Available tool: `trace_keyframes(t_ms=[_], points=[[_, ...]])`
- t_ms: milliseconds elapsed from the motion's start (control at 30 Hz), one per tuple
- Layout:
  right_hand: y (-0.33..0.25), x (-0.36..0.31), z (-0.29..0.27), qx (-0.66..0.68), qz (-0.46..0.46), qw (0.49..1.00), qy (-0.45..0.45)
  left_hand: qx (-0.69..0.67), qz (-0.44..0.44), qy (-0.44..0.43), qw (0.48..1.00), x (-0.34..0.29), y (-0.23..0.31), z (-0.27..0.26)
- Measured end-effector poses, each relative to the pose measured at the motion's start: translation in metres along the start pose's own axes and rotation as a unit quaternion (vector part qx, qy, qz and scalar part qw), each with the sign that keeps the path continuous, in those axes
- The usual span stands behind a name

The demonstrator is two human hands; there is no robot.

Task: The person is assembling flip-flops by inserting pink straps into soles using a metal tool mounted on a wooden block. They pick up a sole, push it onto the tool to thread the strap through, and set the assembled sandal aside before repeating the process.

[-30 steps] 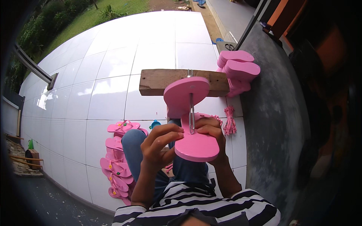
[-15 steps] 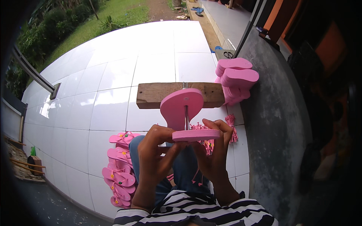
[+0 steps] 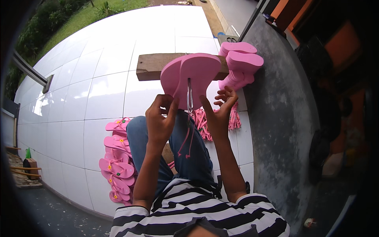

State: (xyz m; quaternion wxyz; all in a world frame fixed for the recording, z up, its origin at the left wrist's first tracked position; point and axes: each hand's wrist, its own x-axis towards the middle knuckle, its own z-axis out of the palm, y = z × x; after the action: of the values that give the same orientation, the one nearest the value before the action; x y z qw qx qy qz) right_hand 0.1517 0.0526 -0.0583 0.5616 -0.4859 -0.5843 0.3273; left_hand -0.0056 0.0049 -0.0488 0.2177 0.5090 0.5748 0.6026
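Two pink flip-flop soles stand tilted against each other in front of a wooden block. A thin metal rod pokes out from the face of the nearer sole. At that sole's lower left edge, my left hand pinches the rim between thumb and fingers. My right hand is open, its thumb against or close to the sole's lower right edge and its other fingers spread. Pink strap ends dangle below the rod over my jeans.
Finished pink flip-flops with flower trims lie in a row left of my leg. Bundled pink straps rest on the white tiles beyond my knees. Stacked plain pink soles stand right of the block, near the grey ledge.
The nearer sole, held flat between both hands before, has tipped up and gone back along the rod against the other sole. My right fingers have come off it and spread; strap ends now hang in front.
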Motion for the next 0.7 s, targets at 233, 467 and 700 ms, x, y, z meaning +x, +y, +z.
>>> trace_keyframes(t_ms=[233,467,700], points=[[0.046,-0.107,-0.015,0.044,0.190,0.964,-0.183,0.099,-0.004,-0.179,0.979,-0.109,-0.055,0.010],[0.027,-0.103,-0.064,-0.058,0.160,0.964,-0.205,-0.034,-0.234,-0.177,0.955,-0.112,-0.047,-0.040],[0.017,-0.071,-0.089,-0.332,-0.040,0.907,-0.257,-0.055,-0.001,0.000,0.998,-0.061,-0.031,-0.072]])
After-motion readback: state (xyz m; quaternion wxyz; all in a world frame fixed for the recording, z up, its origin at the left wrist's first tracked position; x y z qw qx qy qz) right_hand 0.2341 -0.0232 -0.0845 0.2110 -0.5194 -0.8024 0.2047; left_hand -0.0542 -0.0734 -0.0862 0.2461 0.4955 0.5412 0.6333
